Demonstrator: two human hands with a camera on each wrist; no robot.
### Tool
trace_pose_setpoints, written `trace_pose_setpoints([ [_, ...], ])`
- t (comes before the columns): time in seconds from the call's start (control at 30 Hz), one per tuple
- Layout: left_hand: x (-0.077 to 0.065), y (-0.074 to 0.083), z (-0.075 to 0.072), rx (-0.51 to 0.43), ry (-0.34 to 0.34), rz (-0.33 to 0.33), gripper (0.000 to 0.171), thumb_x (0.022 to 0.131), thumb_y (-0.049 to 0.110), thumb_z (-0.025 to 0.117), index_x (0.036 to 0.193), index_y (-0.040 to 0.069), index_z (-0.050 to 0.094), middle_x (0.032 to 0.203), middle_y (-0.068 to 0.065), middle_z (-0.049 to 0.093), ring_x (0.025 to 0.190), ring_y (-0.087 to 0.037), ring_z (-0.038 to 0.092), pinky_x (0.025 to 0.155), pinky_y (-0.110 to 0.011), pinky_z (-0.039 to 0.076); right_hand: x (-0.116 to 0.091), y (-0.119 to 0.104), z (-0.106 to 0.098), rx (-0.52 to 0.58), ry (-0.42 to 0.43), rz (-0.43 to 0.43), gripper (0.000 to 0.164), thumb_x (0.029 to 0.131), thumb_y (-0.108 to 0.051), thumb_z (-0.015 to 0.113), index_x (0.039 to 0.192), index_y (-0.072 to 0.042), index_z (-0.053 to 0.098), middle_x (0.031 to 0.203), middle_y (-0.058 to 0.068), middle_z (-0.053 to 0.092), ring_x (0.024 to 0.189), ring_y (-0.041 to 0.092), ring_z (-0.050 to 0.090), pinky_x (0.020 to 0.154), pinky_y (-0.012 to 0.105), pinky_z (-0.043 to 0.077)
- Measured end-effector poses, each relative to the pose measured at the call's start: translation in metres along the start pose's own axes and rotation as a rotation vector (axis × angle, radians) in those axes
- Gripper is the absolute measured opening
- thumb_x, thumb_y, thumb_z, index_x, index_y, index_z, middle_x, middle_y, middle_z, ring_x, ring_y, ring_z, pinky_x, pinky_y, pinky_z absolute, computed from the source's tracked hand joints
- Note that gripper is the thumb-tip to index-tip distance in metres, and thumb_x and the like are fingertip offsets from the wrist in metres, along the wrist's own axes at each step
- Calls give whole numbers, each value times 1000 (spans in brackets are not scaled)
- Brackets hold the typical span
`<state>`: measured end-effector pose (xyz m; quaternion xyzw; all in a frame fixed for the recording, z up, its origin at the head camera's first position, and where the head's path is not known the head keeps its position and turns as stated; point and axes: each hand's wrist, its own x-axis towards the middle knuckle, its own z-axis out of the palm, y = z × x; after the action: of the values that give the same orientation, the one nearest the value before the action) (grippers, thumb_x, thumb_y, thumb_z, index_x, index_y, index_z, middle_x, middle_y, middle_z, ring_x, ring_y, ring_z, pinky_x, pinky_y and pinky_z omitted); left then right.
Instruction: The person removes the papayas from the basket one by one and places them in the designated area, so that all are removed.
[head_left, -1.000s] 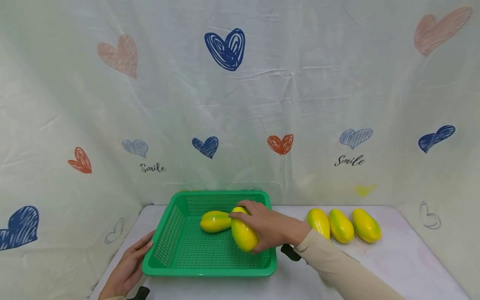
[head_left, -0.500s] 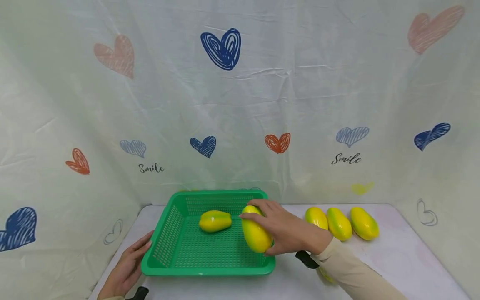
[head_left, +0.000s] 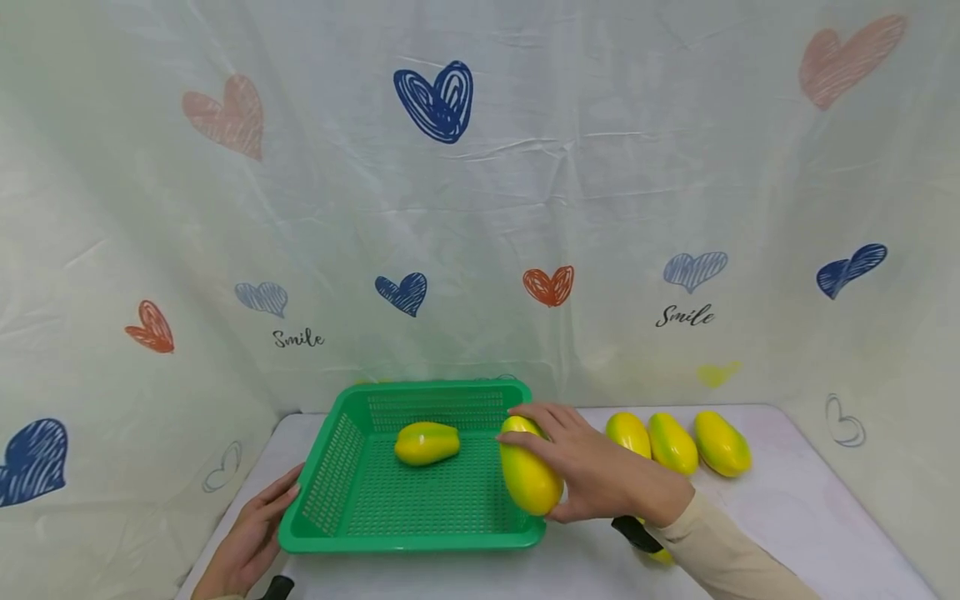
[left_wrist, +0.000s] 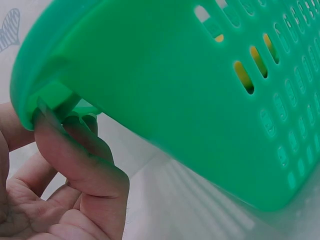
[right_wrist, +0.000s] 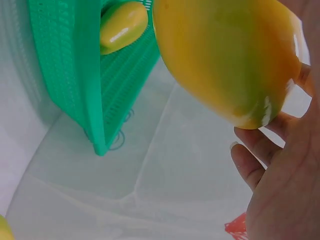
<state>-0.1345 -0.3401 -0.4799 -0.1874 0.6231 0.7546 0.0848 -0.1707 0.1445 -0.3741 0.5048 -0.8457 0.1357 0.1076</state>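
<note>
My right hand [head_left: 596, 462] grips a glossy yellow-green papaya [head_left: 528, 475] over the right side of the green plastic basket [head_left: 408, 545]. Its thumb and fingers wrap the fruit, which fills the top of the right wrist view as a papaya [right_wrist: 225, 55] held above the surface. Another papaya [head_left: 427, 443] lies on its side inside the basket, toward the back. At the basket's left side, my left hand [head_left: 251, 533] holds the rim. In the left wrist view the fingers [left_wrist: 82, 162] curl up under that rim, and yellow shows through the slots.
Three papayas [head_left: 672, 443] stand in a row on the white table [head_left: 795, 517], right of the basket. One more papaya [head_left: 662, 557] is mostly hidden under the right wrist. Behind the table hangs a pale curtain [head_left: 480, 200] printed with hearts.
My right hand has moved right with the papaya, from over the basket's inside to its right rim. The left hand and the other papaya stay put; the view shifts slightly.
</note>
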Motion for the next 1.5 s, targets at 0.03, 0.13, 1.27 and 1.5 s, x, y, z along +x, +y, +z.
trace_pose_setpoints([
  [0.03,0,0,0,3,-1,1,71,113,21,54,168,8,12,108,28,64,107,3,67,103,-24,55,-2,0,0,-7,6,0,97,70,-36,99,153,-22,49,160,11,38,140,32,43,107,52,53],
  [0.13,0,0,0,-1,-1,-1,71,113,20,54,168,8,12,107,27,65,106,2,68,103,-24,56,-8,0,-2,-15,22,4,98,70,-35,99,153,-23,48,160,10,38,138,31,43,105,51,55],
  [1.27,0,-1,-3,-59,-15,-20,29,112,20,55,127,43,64,108,25,70,108,0,69,103,-24,56,-79,6,-9,-148,140,81,100,54,-33,103,142,-31,56,151,7,45,130,25,46,94,51,58],
  [1.5,-1,-1,-3,-36,-21,-14,44,113,22,55,152,38,46,109,28,67,108,2,67,103,-23,56,-99,12,-12,-150,180,130,104,47,-29,104,140,-33,56,151,5,43,130,24,46,101,54,47],
])
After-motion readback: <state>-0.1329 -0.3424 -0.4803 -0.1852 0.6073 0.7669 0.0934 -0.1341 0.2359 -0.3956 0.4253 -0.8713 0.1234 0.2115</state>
